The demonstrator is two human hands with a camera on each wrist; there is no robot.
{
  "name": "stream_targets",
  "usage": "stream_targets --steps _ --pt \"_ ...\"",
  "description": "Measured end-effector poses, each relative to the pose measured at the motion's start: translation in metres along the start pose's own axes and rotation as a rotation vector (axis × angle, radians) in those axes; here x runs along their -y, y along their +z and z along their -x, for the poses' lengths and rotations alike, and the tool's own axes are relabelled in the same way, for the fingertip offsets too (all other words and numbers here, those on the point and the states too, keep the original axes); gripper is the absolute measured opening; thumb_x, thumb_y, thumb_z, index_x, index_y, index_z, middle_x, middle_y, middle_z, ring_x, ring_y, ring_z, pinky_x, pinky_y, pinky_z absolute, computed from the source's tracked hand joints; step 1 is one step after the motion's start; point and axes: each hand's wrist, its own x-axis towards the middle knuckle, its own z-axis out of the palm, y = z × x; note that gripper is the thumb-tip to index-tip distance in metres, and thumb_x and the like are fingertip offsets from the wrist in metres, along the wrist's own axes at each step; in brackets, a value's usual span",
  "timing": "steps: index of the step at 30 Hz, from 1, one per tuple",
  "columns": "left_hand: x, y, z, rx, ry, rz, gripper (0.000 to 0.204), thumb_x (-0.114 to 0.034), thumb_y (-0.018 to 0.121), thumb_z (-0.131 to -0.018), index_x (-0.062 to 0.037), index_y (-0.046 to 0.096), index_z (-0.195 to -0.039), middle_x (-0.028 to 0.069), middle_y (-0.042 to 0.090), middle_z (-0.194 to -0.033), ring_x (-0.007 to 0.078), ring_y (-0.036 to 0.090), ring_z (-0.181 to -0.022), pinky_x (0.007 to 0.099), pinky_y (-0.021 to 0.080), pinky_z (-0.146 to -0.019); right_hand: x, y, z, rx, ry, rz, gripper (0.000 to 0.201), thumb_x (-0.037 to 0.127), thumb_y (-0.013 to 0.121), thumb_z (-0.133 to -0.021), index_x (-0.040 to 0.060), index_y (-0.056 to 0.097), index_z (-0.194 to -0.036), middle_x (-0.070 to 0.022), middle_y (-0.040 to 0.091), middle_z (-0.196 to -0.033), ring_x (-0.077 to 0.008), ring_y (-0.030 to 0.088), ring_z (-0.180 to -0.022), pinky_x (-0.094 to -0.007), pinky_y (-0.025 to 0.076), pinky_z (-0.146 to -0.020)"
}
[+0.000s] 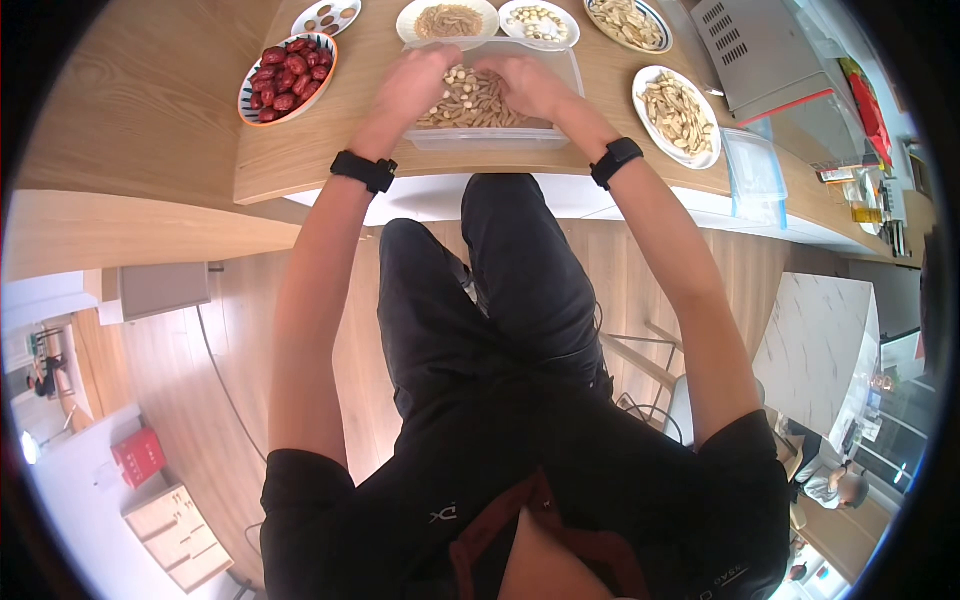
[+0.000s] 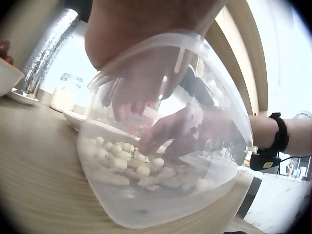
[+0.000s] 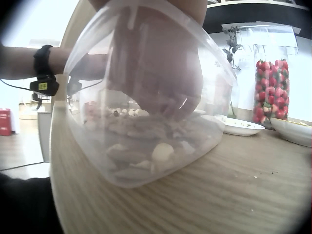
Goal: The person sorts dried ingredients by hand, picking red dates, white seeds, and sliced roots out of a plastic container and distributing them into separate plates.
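A clear plastic container [image 1: 552, 132] stands at the table's front edge, holding a layer of pale brown sliced pieces [image 1: 480, 112] with round cream seeds [image 1: 462, 78] on top. Both hands reach inside it. My left hand [image 1: 418, 82] comes over the left side, its fingers hanging down over the seeds, seen through the cloudy wall in the left wrist view. From the right, my right hand [image 1: 532, 86] reaches in with its fingertips at the pile. In the right wrist view, the plastic wall blurs that hand [image 3: 156, 73].
A bowl of red dates [image 1: 288, 80] stands left. Behind the container are a plate of shredded pieces [image 1: 447, 20] and a plate of cream seeds [image 1: 538, 22]. Right are a plate of pale slices [image 1: 677, 115], another bowl of slices [image 1: 628, 24], plastic bags [image 1: 755, 170] and a grey appliance [image 1: 765, 60].
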Motion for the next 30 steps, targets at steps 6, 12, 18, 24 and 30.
stream_targets --steps 6,12,18,24,30 --pt "-0.0072 -0.0061 0.0012 0.218 0.07 -0.331 0.035 -0.001 0.057 -0.079 -0.0134 0.068 -0.11 0.0136 0.07 -0.096 0.0321 0.065 -0.096 0.0433 0.051 -0.083 -0.0042 0.003 -0.0017 -0.014 0.028 -0.011 0.042 -0.004 0.058 -0.076 0.0071 0.062 -0.116 -0.0178 0.068 -0.104 -0.0359 0.064 -0.099 -0.0426 0.051 -0.086" --pt "-0.0042 -0.0062 0.0012 0.212 0.111 -0.267 0.035 -0.001 0.055 -0.081 -0.0143 0.069 -0.11 0.0126 0.071 -0.093 0.032 0.066 -0.093 0.0442 0.05 -0.083 -0.0029 -0.0004 -0.0045 -0.076 0.037 -0.121 0.038 -0.006 0.059 -0.076 0.0055 0.062 -0.112 -0.0164 0.069 -0.098 -0.0337 0.066 -0.094 -0.0408 0.053 -0.081" --pt "-0.0055 -0.0044 0.0047 0.227 0.135 -0.32 0.036 -0.005 0.068 -0.076 -0.0155 0.07 -0.111 0.0083 0.069 -0.104 0.0244 0.063 -0.106 0.0398 0.043 -0.095 -0.0033 0.0007 -0.0038 -0.108 0.009 -0.122 0.031 -0.004 0.055 -0.083 0.0064 0.062 -0.111 -0.0164 0.069 -0.1 -0.0344 0.065 -0.095 -0.0409 0.053 -0.081" --pt "-0.0077 -0.0063 0.0046 0.322 0.129 -0.398 0.04 -0.006 0.068 -0.077 -0.0185 0.07 -0.115 0.0067 0.067 -0.106 0.0241 0.06 -0.111 0.0395 0.041 -0.099 -0.0013 -0.0004 -0.0026 -0.051 0.043 -0.023 0.032 -0.003 0.056 -0.084 0.0081 0.061 -0.114 -0.0169 0.068 -0.102 -0.035 0.064 -0.098 -0.0417 0.052 -0.084" --pt "-0.0033 -0.0018 0.005 0.297 0.16 -0.407 0.039 -0.008 0.061 -0.082 -0.0257 0.07 -0.116 0.008 0.067 -0.107 0.0235 0.06 -0.11 0.0407 0.04 -0.099 -0.0031 -0.0016 -0.0015 -0.007 0.052 -0.043 0.032 0.001 0.057 -0.085 0.0073 0.061 -0.116 -0.0162 0.069 -0.102 -0.0325 0.065 -0.098 -0.0407 0.052 -0.085"
